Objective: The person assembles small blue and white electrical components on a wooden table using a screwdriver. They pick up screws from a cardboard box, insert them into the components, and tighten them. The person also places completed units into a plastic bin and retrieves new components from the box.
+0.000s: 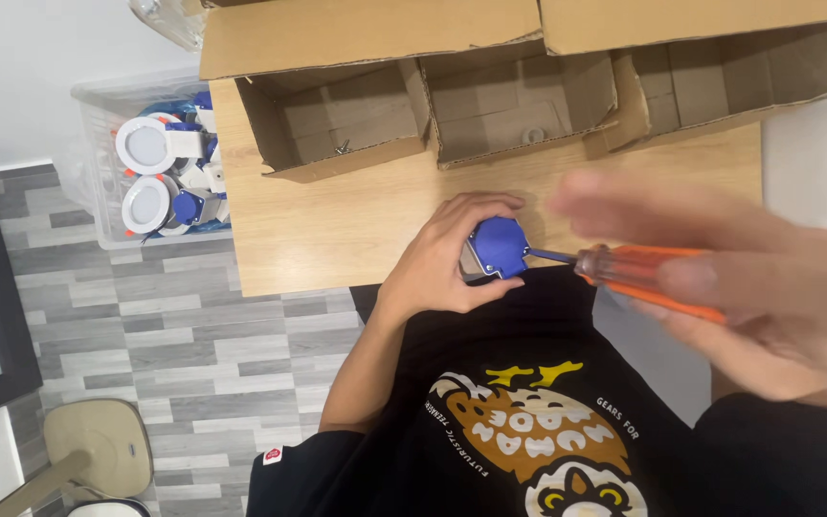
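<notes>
You are gripping a small blue plastic housing [498,247] in your left hand [442,258], with the fingers curled over its top and the thumb tucked under it, pressing it against the near edge of the light wooden table [337,225], right in front of your black printed shirt [528,412]. A pale grey part is peeking out beneath the blue piece, though how the two join is too hidden to tell.

Your right hand [758,287] is wrapping around the orange translucent handle of a screwdriver [648,273], fingers closed on it; the hand is blurred. The dark metal shaft is pointing leftwards, and its tip is meeting the right side of the blue housing.

At the far side of the table, three open brown cardboard boxes are standing in a row: the left box [337,120] is holding a small screw-like piece, the middle box [519,101] is holding a small grey ring-shaped part, and the right box [720,77] is showing bare cardboard inside.

On the grey plank-pattern floor [145,325] to the left of the table, a clear plastic bin [98,153] is holding round white fittings with blue housings and orange clips [169,177]. A beige stool seat [98,445] is sitting near the lower left corner.
</notes>
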